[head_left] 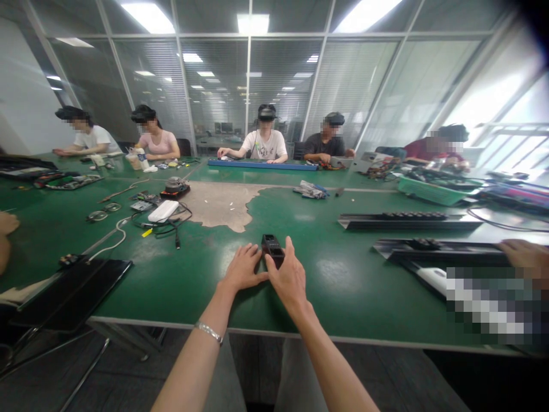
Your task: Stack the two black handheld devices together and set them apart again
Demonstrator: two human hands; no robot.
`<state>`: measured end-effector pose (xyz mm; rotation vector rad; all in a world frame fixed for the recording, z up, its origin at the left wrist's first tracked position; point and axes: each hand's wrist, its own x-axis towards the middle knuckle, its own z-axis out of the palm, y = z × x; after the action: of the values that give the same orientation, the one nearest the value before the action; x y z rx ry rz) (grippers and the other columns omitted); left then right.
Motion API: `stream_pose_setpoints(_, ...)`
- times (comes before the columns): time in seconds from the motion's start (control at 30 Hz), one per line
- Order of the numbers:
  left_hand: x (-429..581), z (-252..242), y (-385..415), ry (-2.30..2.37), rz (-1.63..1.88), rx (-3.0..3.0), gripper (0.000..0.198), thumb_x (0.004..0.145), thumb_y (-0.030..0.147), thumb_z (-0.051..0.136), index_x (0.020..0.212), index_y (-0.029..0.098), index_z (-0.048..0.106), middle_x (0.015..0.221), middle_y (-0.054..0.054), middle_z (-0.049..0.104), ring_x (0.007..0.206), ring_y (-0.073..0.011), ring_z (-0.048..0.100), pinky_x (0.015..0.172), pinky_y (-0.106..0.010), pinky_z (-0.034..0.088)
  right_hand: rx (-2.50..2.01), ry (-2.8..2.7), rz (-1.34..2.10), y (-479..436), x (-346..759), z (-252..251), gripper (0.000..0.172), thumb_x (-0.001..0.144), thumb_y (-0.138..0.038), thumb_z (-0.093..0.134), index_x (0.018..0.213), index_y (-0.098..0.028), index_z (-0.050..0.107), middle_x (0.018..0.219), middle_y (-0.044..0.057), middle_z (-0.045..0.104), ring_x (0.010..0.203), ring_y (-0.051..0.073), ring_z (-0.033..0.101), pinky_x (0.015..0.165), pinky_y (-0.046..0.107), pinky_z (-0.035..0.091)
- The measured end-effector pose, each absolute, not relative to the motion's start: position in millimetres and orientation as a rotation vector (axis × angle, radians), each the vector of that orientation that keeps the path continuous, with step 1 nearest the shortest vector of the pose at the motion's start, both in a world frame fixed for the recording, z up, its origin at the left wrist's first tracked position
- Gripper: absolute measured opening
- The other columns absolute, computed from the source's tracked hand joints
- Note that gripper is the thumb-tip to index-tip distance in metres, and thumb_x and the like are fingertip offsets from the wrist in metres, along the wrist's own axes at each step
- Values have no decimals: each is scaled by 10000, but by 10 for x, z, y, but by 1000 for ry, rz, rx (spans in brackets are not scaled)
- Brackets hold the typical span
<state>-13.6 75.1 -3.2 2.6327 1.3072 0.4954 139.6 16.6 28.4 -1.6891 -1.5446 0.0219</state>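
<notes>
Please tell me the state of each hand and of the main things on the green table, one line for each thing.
left hand: flat on the table, touching the device
right hand: fingers around the device
small black device: lying on the table between both hands
green table mat: worn through at the middle
white box: lying flat, cables beside it

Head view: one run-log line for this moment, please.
left hand beside black device | right hand holding it | green table

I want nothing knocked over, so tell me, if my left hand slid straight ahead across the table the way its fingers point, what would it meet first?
The left hand already touches the small black device; that comes first, though depth is unclear.
</notes>
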Motion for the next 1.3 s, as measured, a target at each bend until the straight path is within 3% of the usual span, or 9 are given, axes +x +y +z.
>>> stream_pose_setpoints(0.4, -125, -66, 768, 1328, 478, 2636, 822, 856, 509, 602, 1547, 138, 356, 1616, -152, 358, 1512, -340, 277, 1246, -537, 192, -1703, -1579, 51, 146, 1378, 127, 786, 915, -347, 570, 1563, -34, 252, 1236, 226, 679, 1108, 336, 670, 943, 461, 526)
stream_pose_setpoints(0.57, -121, -65, 768, 1332, 476, 2646, 816, 821, 443, 627, 1543, 162, 370, 1614, -138, 367, 1509, -338, 284, 1242, -537, 203, -1635, -1558, 41, 174, 1385, 11, 868, 897, -401, 602, 1566, -5, 215, 1410, 271, 561, 1240, 355, 597, 1021, 477, 492)
stream_pose_setpoints(0.8, -123, -38, 763, 1311, 470, 2636, 767, 857, 428, 585, 1547, 170, 371, 1612, -139, 369, 1506, -344, 284, 1236, -565, 198, -1623, -1553, 23, 154, 1340, -61, 788, 932, -382, 537, 1564, -23, 232, 1377, 271, 587, 1213, 345, 614, 957, 474, 527)
stream_pose_setpoints(1.03, -126, -5, 733, 1307, 480, 2665, 750, 856, 400, 575, 1541, 163, 381, 1596, -136, 396, 1493, -341, 308, 1235, -553, 219, -1608, -1495, 44, 145, 1324, -157, 844, 920, -453, 574, 1569, -38, 227, 1448, 276, 528, 1234, 356, 595, 996, 499, 502)
stream_pose_setpoints(1.3, -131, -3, 726, 1306, 490, 2677, 733, 864, 418, 575, 1534, 180, 399, 1586, -131, 413, 1486, -344, 317, 1225, -560, 232, -1624, -1446, 150, 139, 1344, -146, 868, 902, -467, 598, 1573, -58, 229, 1308, 233, 645, 1172, 351, 639, 975, 487, 508)
